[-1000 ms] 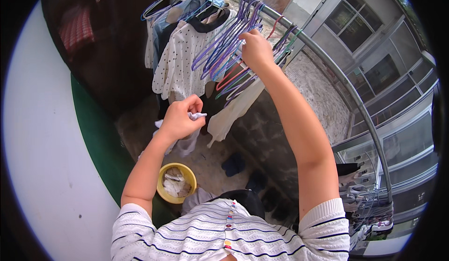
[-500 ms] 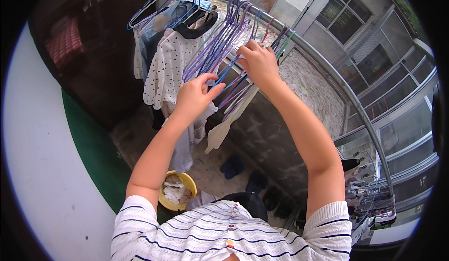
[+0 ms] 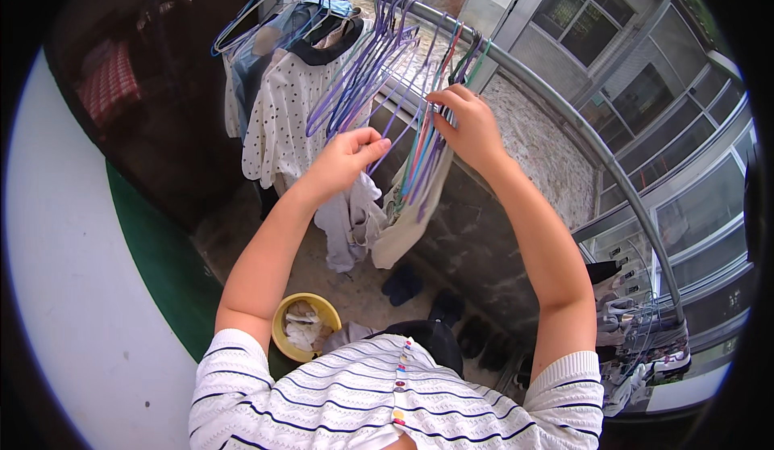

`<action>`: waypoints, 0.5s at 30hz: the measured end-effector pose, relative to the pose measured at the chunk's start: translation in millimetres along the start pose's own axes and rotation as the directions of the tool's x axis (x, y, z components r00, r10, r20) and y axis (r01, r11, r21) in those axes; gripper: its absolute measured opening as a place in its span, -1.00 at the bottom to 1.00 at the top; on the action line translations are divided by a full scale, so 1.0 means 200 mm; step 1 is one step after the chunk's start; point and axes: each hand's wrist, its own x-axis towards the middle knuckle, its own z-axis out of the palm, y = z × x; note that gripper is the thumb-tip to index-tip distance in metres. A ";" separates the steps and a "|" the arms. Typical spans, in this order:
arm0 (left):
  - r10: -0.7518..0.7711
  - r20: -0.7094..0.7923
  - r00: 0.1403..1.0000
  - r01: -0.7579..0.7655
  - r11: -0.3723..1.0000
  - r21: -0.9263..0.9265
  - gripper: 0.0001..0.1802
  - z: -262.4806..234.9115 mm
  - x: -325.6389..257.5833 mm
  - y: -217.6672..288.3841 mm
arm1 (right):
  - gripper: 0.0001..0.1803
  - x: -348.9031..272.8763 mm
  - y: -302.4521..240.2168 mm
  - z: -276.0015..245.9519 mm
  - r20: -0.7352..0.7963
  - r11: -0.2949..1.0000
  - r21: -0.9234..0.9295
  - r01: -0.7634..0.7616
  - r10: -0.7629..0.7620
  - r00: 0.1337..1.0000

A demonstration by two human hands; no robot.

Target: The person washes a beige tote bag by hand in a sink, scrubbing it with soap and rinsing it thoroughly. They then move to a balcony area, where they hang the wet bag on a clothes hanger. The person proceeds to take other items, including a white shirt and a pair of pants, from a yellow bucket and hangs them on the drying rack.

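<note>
Hanging from a grey metal rail [image 3: 556,99]: thin purple hangers [image 3: 361,75] bunched left, mixed-colour hangers [image 3: 421,156] (red, blue, green, purple) bunched right. Light grey garment [image 3: 343,228], soft and crumpled, hangs below the left hand [image 3: 352,158], whose fingers are pinched on it; cannot tell whether they also grip the lone purple hanger [image 3: 396,122] between the hands. Right hand [image 3: 469,119] has its fingers curled around the mixed bunch.

Hanger hooks point up at the rail, bodies slanting down and left. Garment's long axis runs roughly vertical, lower end toward the floor.

Gap between the two bunches holds just that lone hanger; rail runs on rightward and bends down. Dotted shirt [image 3: 276,119] crowds the purple bunch's left. Pale cloth [image 3: 403,240] hangs beneath the mixed bunch, dark wall [image 3: 488,224] behind. Yellow bucket [image 3: 333,314] with cloths sits on the floor, lower left.
</note>
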 end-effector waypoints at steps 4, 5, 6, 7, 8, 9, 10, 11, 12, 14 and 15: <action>0.044 -0.055 0.998 -0.043 0.999 0.015 -0.78 -0.01 -0.01 0.05 | -0.73 -0.02 0.04 0.01 -0.076 1.000 -0.013 0.012 -0.013 0.997; 0.066 -0.064 0.996 -0.064 0.998 0.022 -0.78 0.01 -0.02 0.08 | -0.74 -0.01 0.04 0.02 -0.114 0.999 -0.039 0.028 -0.032 0.993; 0.055 -0.058 0.997 -0.051 0.996 0.072 -0.78 0.03 -0.03 0.11 | -0.65 0.03 0.03 0.02 -0.194 0.977 -0.178 0.116 -0.150 0.969; 0.039 -0.056 0.998 -0.032 0.991 0.126 -0.78 0.05 -0.06 0.14 | -0.58 0.06 -0.03 0.04 -0.165 0.988 0.136 -0.079 0.101 0.981; 0.030 -0.055 0.998 -0.020 0.984 0.180 -0.77 0.07 -0.09 0.17 | -0.50 0.12 -0.11 0.04 -0.064 0.867 0.421 -0.268 0.323 0.944; 0.044 -0.065 0.997 -0.028 0.974 0.224 -0.77 0.09 -0.11 0.17 | -0.41 0.17 -0.19 0.03 0.098 0.631 0.645 -0.431 0.491 0.866; 0.056 -0.074 0.996 -0.034 0.963 0.268 -0.76 0.12 -0.15 0.17 | -0.15 0.22 -0.26 -0.01 0.244 0.326 0.829 -0.454 0.520 0.819; 0.067 -0.076 0.995 -0.041 0.952 0.304 -0.76 0.15 -0.17 0.17 | -0.14 0.23 -0.27 -0.02 0.299 0.180 0.877 -0.445 0.520 0.800; 0.031 -0.095 0.995 0.003 0.941 0.339 -0.76 0.17 -0.21 0.20 | -0.12 0.24 -0.26 -0.02 0.354 0.030 0.903 -0.428 0.511 0.783; 0.021 -0.120 0.993 0.019 0.945 0.325 -0.76 0.18 -0.28 0.21 | -0.10 0.23 -0.33 -0.02 0.392 -0.186 0.919 -0.347 0.502 0.771; 0.016 -0.135 0.991 0.028 0.948 0.318 -0.76 0.17 -0.32 0.22 | -0.11 0.21 -0.34 -0.03 0.391 -0.170 0.920 -0.354 0.489 0.780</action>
